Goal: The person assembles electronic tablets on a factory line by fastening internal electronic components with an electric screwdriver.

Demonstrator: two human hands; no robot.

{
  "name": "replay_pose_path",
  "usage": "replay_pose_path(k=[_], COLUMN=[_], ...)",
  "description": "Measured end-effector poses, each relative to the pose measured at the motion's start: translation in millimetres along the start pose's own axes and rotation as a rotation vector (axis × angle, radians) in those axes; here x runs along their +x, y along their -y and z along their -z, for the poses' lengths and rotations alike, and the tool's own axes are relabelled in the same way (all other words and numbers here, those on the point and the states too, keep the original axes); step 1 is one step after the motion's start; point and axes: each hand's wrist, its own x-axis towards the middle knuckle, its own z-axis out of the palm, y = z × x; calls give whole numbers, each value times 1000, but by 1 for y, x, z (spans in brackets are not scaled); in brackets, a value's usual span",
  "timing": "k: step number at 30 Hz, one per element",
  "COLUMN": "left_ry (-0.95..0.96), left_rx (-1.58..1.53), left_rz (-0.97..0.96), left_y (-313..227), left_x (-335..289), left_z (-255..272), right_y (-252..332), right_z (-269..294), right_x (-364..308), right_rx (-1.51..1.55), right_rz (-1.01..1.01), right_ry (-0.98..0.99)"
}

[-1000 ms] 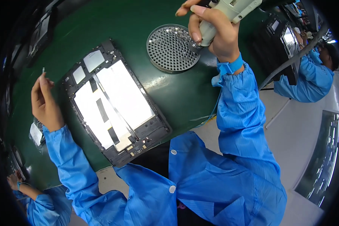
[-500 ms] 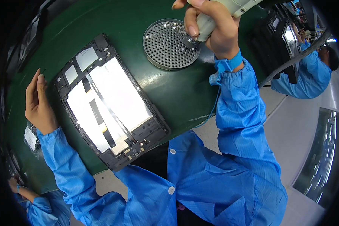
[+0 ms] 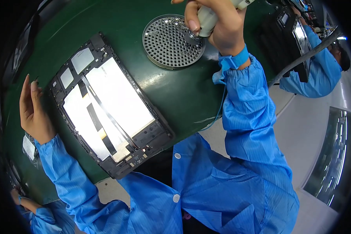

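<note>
My right hand (image 3: 225, 29) is wrapped round a pale electric screwdriver (image 3: 208, 20). Its metal tip end points down at a round grey screw tray (image 3: 171, 48), a plate full of small holes with loose screws near its far edge. To the left lies an opened tablet (image 3: 121, 91) with a black frame, bright silver battery area and dark flex strips. Beside the tablet's left edge, apart from it, is my left hand (image 3: 37, 117). Its thumb and fingers pinch a small dark thing (image 3: 36, 80) too small to name.
A clear bag with a white label (image 3: 28, 148) lies left of my left forearm. More dark panels (image 3: 288, 43) stand at the right, behind a grey cable (image 3: 306, 58). Two co-workers' blue sleeves (image 3: 319, 70) (image 3: 46, 220) show at the right and lower left. A blue wrist strap cord (image 3: 223, 103) hangs from my right wrist.
The whole view has shifted slightly, so tablet and tray sit further left in it. The screwdriver stays over the tray, and my left hand keeps its place beside the tablet.
</note>
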Motion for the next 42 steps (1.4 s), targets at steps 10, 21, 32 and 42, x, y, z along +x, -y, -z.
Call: replay_pose_path(k=[10,21,32,42], left_ry=[43,188,408,492], left_rx=[-47,-350,-403,-396], left_rz=[8,302,272,305], left_y=[6,12,19,6], left_x=[4,10,19,15], left_z=[0,16,18,18], right_y=[-3,-17,2,11], right_z=[4,1,-61,-109], right_x=[-1,1,14,34], right_rx=[10,31,20,143], right_rz=[44,85,-9,101], right_ry=[-18,21,172,363])
